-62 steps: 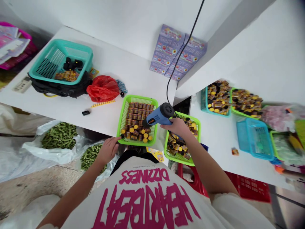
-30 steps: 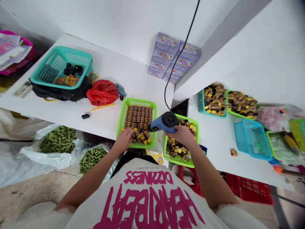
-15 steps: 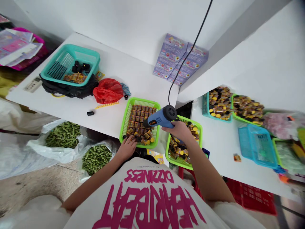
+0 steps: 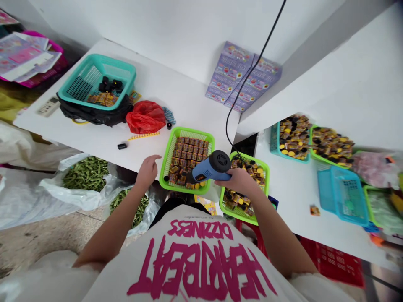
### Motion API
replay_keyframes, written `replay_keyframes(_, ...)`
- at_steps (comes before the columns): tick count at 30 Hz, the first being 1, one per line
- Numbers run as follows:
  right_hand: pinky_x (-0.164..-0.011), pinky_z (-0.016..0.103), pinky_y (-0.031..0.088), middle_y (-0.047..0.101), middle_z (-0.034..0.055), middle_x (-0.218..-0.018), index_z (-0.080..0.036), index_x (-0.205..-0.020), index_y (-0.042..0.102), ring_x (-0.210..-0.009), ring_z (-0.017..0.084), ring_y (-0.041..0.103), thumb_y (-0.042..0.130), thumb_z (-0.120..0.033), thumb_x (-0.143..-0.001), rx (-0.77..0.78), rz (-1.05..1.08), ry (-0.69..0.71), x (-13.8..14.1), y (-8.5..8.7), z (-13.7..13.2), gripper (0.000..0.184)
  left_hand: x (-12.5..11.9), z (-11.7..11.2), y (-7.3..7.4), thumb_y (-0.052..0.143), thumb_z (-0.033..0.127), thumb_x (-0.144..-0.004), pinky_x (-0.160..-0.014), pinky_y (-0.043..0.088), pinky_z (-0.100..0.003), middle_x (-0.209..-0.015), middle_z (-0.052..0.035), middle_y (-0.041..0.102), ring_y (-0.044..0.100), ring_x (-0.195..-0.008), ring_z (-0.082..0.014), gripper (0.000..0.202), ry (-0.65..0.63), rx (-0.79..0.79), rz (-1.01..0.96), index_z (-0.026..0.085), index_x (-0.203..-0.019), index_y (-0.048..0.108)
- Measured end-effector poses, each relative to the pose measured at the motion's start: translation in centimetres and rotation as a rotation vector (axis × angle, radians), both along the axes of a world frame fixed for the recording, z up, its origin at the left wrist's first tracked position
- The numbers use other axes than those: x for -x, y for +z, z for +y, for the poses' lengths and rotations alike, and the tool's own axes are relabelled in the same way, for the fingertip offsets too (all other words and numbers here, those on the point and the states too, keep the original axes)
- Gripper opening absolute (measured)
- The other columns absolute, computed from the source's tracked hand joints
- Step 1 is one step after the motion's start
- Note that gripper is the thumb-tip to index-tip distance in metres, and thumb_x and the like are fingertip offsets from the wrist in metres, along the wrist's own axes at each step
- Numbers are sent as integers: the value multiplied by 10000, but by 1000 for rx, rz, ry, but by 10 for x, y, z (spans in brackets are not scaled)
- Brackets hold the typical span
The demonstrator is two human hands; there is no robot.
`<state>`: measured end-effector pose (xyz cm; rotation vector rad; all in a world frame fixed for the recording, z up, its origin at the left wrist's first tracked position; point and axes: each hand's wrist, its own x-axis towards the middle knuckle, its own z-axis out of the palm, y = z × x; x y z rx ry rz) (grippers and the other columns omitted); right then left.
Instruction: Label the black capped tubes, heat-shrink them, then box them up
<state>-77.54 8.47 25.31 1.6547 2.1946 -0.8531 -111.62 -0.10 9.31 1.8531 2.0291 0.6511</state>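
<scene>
My right hand (image 4: pixel 241 181) is wrapped round the handle of a blue and black heat gun (image 4: pixel 208 167). Its nozzle points down at the near part of a green basket (image 4: pixel 164 165). Inside stand rows of small wrapped bottles (image 4: pixel 189 149) with brown and yellow labels; nearer me several lie less neatly, some showing yellow ends. Left of that basket, off its rim, my left hand (image 4: pixel 148 171) hangs in the air with fingers apart and nothing visible in it. Beneath my right wrist is a second green basket (image 4: pixel 267 184) of loosely piled bottles with black and yellow ends.
A black cord (image 4: pixel 241 90) runs up from the heat gun. Purple boxes (image 4: pixel 233 71) stand against the wall. At left are a teal basket (image 4: pixel 129 79), a red plastic bag (image 4: pixel 146 117) and a black cap (image 4: pixel 122 146). More filled baskets and a blue basket (image 4: pixel 327 191) occupy the right table.
My left hand has lifted out of the green basket and moved left. The heat gun has come lower and nearer me, its nozzle now over the near bottles.
</scene>
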Motion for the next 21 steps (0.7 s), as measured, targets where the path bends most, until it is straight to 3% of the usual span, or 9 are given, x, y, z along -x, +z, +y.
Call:
replay_keyframes(4,-587,273,402,735,81,-774,-206,-846,752,-749,256,685,670,-545,-750,-102,-67,-80,-1,5,-3,362,-33,55,-25,464,181,-958,-1080,438,-456,-1269,-120,640,578,-1209,-244,328,-135,93,24,165,-1246,620)
replay_keyframes(8,-589,299,401,732,127,-790,-186,-890,741,-792,305,691,608,-580,-783,-219,-128,-197,-5,9,7,429,-84,68,-50,606,362,-935,-1059,420,-564,-1406,-130,527,527,-1267,-297,431,-144,161,76,166,-1315,552)
replay_keyframes(11,-614,310,415,731,138,-820,-166,-896,736,-819,316,691,604,-603,-778,-239,-100,-247,-6,9,17,471,-96,46,-52,566,354,-959,-1019,463,-521,-1388,-135,538,556,-1225,-280,402,-154,174,95,155,-1308,552)
replay_keyframes(16,-595,270,438,695,51,-655,-181,-864,726,-676,230,684,623,-603,-775,-121,32,-232,4,-5,30,444,-74,-16,-28,438,329,-1002,-1061,415,-451,-1305,-91,643,557,-1233,-249,294,-278,134,88,222,-1135,677)
replay_keyframes(21,-517,249,432,633,22,-512,-170,-753,695,-501,181,627,638,-617,-763,32,107,-153,36,-30,45,451,-54,-64,-10,379,332,-1011,-1093,343,-494,-1284,-55,673,511,-1298,-255,336,-187,97,59,287,-1225,633)
